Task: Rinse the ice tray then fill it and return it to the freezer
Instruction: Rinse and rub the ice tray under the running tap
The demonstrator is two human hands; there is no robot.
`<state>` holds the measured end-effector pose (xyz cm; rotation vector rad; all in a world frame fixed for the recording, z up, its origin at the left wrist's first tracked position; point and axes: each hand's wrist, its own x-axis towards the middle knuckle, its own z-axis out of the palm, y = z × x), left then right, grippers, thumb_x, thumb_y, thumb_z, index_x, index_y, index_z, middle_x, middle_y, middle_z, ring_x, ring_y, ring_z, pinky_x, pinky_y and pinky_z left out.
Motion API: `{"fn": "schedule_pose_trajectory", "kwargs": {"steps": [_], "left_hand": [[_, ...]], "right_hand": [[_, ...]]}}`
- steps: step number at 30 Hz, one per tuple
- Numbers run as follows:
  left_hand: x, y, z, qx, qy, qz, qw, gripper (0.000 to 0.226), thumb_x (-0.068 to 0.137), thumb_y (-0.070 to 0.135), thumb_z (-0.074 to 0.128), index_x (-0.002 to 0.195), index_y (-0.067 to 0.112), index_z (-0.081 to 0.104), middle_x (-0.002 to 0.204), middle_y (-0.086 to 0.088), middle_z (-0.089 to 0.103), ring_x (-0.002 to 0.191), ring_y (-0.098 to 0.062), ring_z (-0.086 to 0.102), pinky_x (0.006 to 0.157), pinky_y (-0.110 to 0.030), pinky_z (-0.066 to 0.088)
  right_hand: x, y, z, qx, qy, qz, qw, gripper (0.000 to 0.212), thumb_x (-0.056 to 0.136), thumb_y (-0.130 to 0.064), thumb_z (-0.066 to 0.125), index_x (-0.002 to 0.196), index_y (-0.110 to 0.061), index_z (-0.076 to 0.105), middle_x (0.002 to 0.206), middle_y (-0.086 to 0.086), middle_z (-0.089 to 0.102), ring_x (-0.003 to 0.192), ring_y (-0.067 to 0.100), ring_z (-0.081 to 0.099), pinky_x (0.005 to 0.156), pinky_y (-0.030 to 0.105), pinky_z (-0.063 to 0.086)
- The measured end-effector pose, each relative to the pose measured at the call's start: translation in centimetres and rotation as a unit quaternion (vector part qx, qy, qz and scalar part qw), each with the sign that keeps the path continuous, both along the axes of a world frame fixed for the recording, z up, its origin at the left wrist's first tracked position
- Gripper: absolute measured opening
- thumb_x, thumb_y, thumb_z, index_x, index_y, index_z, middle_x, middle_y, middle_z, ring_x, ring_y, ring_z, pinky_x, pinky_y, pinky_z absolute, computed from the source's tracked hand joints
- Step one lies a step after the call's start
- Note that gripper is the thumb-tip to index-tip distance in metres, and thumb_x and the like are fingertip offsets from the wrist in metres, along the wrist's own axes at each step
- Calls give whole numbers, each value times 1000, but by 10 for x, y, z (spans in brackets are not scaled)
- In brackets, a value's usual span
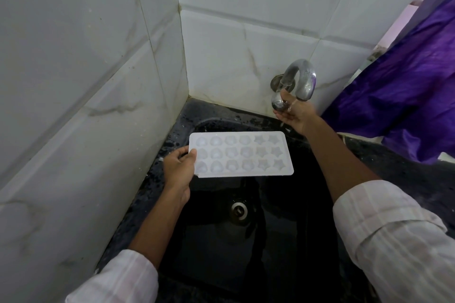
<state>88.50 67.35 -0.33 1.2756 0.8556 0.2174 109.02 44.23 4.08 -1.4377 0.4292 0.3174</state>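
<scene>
A white ice tray (242, 155) with round and star-shaped cells is held level over the black sink (278, 241). My left hand (178, 167) grips its left short edge, thumb on top. My right hand (294, 112) reaches up to the metal tap (301, 79) on the back wall and its fingers close around the tap's knob under the curved spout. No water is seen running from the spout. The tray's cells look empty.
White tiled walls close in the sink at the left and back. The drain (238, 209) sits in the middle of the basin. A dark speckled counter (394, 152) runs to the right, with purple cloth (406, 96) hanging over it.
</scene>
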Motion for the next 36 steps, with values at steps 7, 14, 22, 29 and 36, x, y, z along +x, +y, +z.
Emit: {"fn": "schedule_pose_trajectory", "kwargs": {"steps": [7, 14, 22, 29, 36], "left_hand": [[1, 0, 0, -2, 0, -1, 1000, 10, 99, 10, 59, 104, 9, 68, 93, -7, 73, 78, -20, 70, 69, -32, 56], [2, 2, -3, 7, 17, 12, 1000, 14, 98, 10, 60, 108, 6, 69, 99, -8, 74, 84, -23, 71, 71, -36, 59], [3, -6, -6, 24, 13, 46, 999, 18, 96, 10, 61, 111, 2, 68, 102, -13, 73, 86, -25, 70, 72, -34, 57], [-10, -22, -2, 43, 3, -16, 999, 17, 98, 14, 59, 113, 6, 59, 97, -3, 72, 91, -24, 71, 81, -42, 60], [-23, -24, -1, 37, -3, -43, 998, 20, 99, 16, 58, 116, 6, 56, 101, -4, 72, 93, -22, 72, 82, -44, 60]], "right_hand": [[-1, -1, 0, 1, -9, 10, 1000, 43, 79, -35, 83, 104, -5, 65, 109, 17, 71, 91, 25, 71, 70, 32, 61], [-43, -2, 4, -94, -10, 17, 995, 51, 96, -52, 56, 112, -5, 66, 96, 7, 71, 80, 17, 67, 83, 35, 59], [-126, 0, -29, -146, -59, 71, 985, 12, 96, -24, 62, 101, -20, 72, 100, 3, 76, 93, 22, 73, 88, 41, 60], [-119, 2, -21, -160, -37, -23, 986, 16, 89, -11, 66, 105, -10, 71, 84, 3, 70, 69, 15, 63, 59, 25, 53], [-108, 5, -3, -162, 22, -5, 987, 14, 88, -6, 67, 100, -13, 67, 82, 4, 66, 61, 14, 59, 47, 20, 50]]}}
